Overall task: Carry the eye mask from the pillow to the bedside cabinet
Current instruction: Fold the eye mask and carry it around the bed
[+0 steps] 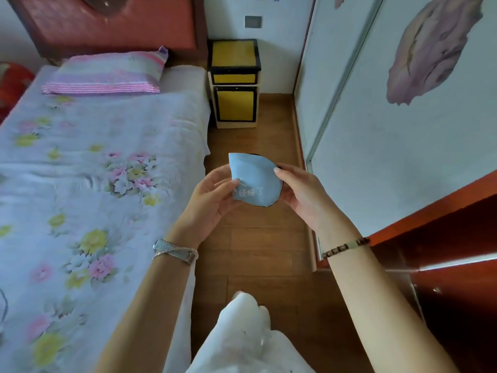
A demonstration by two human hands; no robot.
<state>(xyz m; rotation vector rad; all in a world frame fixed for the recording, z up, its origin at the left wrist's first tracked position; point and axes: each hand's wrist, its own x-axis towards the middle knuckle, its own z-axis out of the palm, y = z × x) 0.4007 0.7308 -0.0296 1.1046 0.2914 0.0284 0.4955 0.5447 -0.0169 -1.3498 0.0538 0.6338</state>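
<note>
A light blue eye mask (254, 176) with white printed characters and a dark rim is folded over and held in the air above the wooden floor. My left hand (212, 200) pinches its left edge and my right hand (304, 195) grips its right edge. The pink striped pillow (107, 72) lies at the head of the bed, far left of the mask, with nothing on it. The yellow and black bedside cabinet (234, 57) stands straight ahead beyond the mask, its top bare.
The bed with a floral sheet (94, 170) fills the left side. A narrow strip of wooden floor (258, 251) runs toward the cabinet. A white sliding wardrobe door (390, 130) and a red-brown furniture edge (443, 211) close the right side.
</note>
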